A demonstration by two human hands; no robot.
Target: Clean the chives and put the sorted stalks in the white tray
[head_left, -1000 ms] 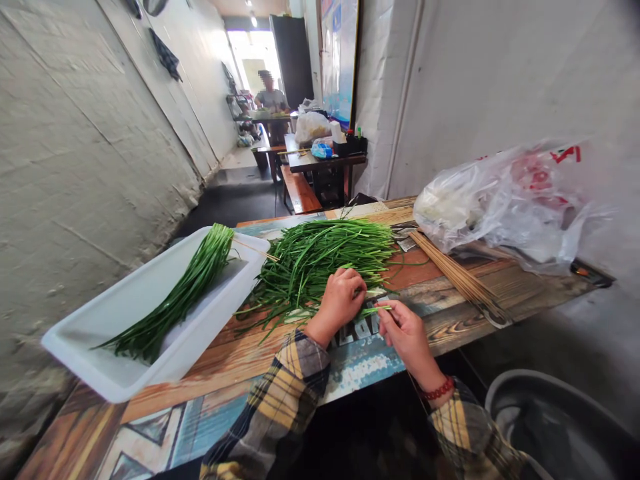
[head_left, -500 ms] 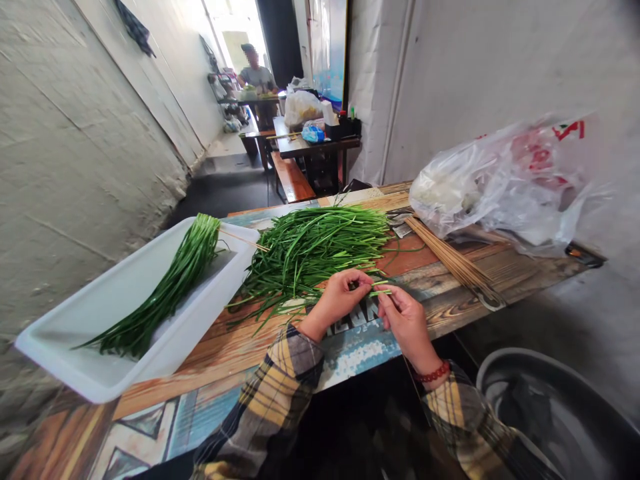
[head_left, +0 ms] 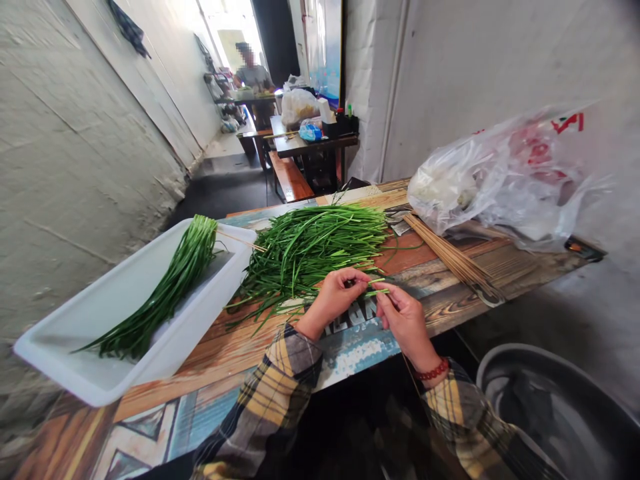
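My left hand [head_left: 341, 293] is closed in a pinch on a few garlic chives [head_left: 379, 291], whose pale cut ends poke out toward the right. Close against it, my right hand [head_left: 404, 319] has its fingertips pressed together at those ends. A thin bamboo skewer [head_left: 411, 373] shows below the right palm, its upper part hidden by the fingers. Just beyond both hands lies a wide heap of loose garlic chives [head_left: 315, 247]. On the left, a white plastic tray [head_left: 65, 343] holds a bundle of chives [head_left: 167, 293] with skewers sticking out of its stem end.
A bunch of bamboo skewers [head_left: 445, 252] lies at the right of the wood-patterned table [head_left: 200, 373]. Behind it sits a clear plastic bag [head_left: 500, 177]. A grey tub [head_left: 500, 360] stands below right. Farther back are a bench [head_left: 291, 177], another table and a seated person [head_left: 253, 73].
Both hands stay almost in place at the chive ends, with only slight finger movement. The whole view has shifted a little; the heap and tray look unchanged.
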